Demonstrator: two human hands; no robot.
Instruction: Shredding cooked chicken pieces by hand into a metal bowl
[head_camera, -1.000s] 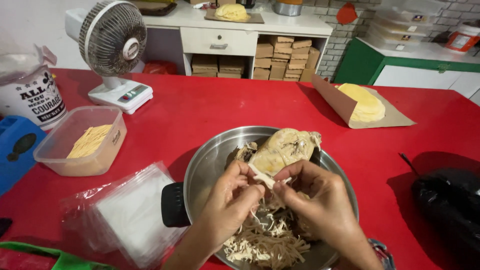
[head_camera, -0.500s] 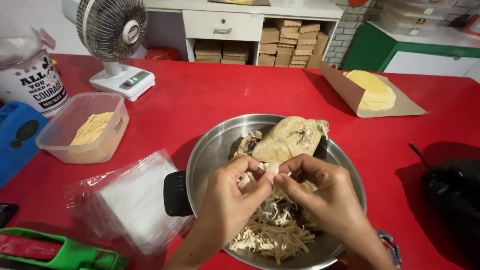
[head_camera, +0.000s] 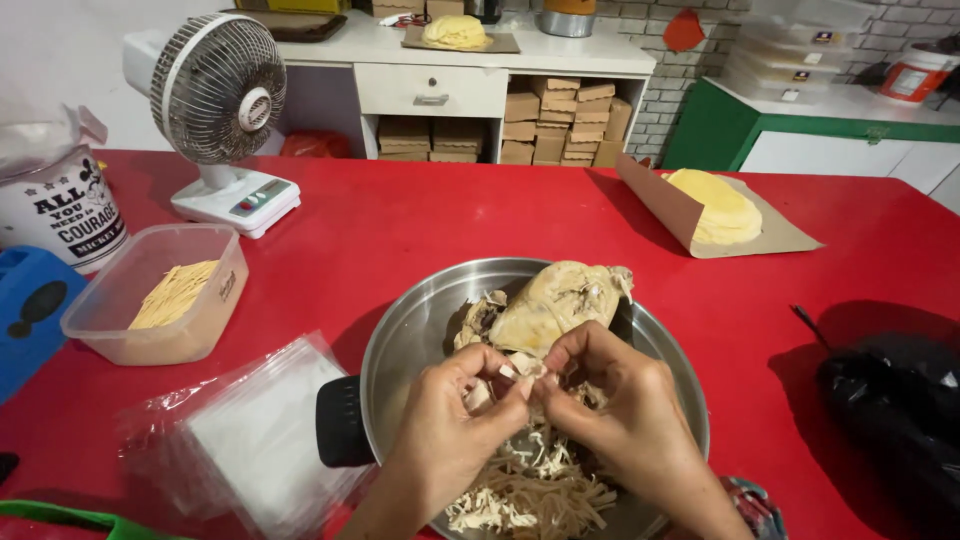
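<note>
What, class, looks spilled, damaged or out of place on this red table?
Nothing stands out. Both hands, left hand and right hand, pull a shred of chicken over the metal bowl; the shredded meat lies inside it, none on the table.

Left hand and right hand close together, fingertips meeting in a pinching grip

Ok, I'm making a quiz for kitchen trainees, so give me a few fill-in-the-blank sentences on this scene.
1. Both hands, the left hand and the right hand, pinch a small piece of cooked chicken over a round ____ pan.
2. The table is coloured ____.
3. The white fan stands at the table's far ____ side.
4. The clear plastic tub holds ____ strips.

Missing words: metal; red; left; yellow
</note>
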